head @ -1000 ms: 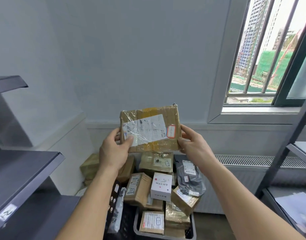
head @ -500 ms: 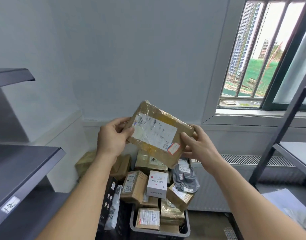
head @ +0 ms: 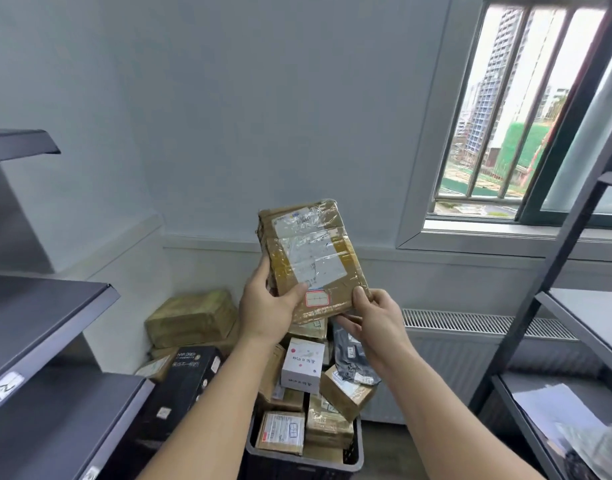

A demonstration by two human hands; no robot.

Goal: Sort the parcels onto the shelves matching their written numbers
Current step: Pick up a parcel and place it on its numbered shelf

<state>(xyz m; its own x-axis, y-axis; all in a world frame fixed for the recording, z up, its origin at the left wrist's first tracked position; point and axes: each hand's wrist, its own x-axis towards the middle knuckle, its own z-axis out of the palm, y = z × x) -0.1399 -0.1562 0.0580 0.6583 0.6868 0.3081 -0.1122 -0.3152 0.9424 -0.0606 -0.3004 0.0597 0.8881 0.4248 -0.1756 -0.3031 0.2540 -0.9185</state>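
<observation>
A flat brown cardboard parcel (head: 309, 254) wrapped in clear tape stands upright in front of me, its white label facing me and a small red-bordered sticker near its lower edge. My left hand (head: 266, 306) grips its lower left side, thumb across the front. My right hand (head: 375, 315) pinches the lower right corner. Below, a dark crate (head: 353, 460) holds several more parcels, among them a white box (head: 302, 363) and a grey bag (head: 351, 358).
Dark metal shelves (head: 38, 323) run along the left, one edge tagged with a handwritten number label (head: 3, 386). Another shelf rack (head: 574, 306) stands at the right with papers on it. Brown parcels (head: 190, 315) and a black box (head: 183, 379) lie beside the crate.
The parcel has turned from lying wide to standing tall, sticker end now down. Both hands have shifted to its lower end. The view has swung slightly left.
</observation>
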